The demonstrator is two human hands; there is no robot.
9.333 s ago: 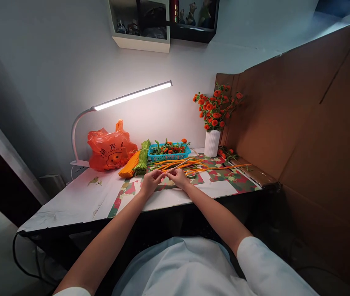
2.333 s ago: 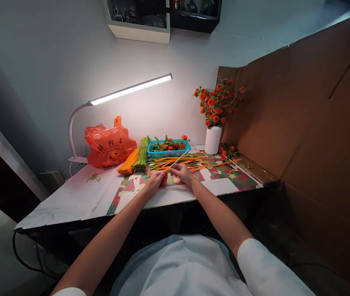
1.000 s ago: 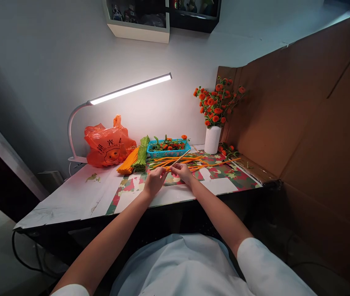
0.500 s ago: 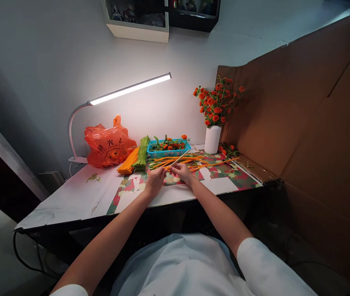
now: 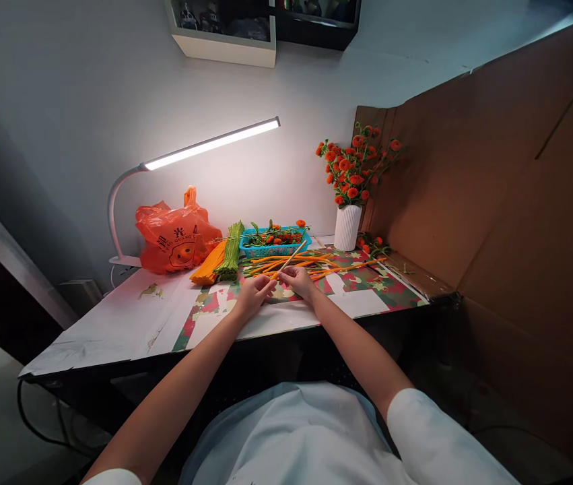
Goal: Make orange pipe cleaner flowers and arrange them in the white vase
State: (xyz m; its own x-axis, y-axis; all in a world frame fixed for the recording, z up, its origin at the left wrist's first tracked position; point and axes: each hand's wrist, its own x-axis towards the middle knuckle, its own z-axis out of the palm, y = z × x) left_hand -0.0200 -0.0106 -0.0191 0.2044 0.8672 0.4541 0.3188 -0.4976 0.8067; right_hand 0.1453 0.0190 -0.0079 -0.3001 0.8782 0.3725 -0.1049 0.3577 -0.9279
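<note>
Two hands at work, both over the middle of the table (image 5: 114, 323), above a patterned mat (image 5: 367, 286). Right hand (image 5: 300, 281): grip pinched on one thin pale stick (image 5: 293, 255), which slants up and away toward the basket. Left hand (image 5: 252, 296): fingers curled in toward the stick's near end, where one small orange bit of pipe cleaner (image 5: 275, 275) sits. Whether that grip is clenched on it is too small to tell. The two hands are just beside each other, fingertips nearly meeting. Behind them a loose spread of orange strands (image 5: 326, 267) lies flat on the mat, too tangled to count, with a few green ones mixed in. Further left lie two tight bundles side by side and touching: one green bundle (image 5: 231, 249) and one orange bundle (image 5: 208, 268). One blue basket (image 5: 272, 250) stands at the wall with orange and green pieces in it. One orange bag (image 5: 175, 232) is left of the bundles. One white vase (image 5: 347, 227) holds many orange flowers (image 5: 354, 168), and a few loose blooms (image 5: 371, 245) lie at its foot. One lit lamp (image 5: 210, 143) reaches over the lot. One cardboard wall (image 5: 468, 182) stands on the right. Two shelves (image 5: 225, 50) hang above, one white and one dark.
</note>
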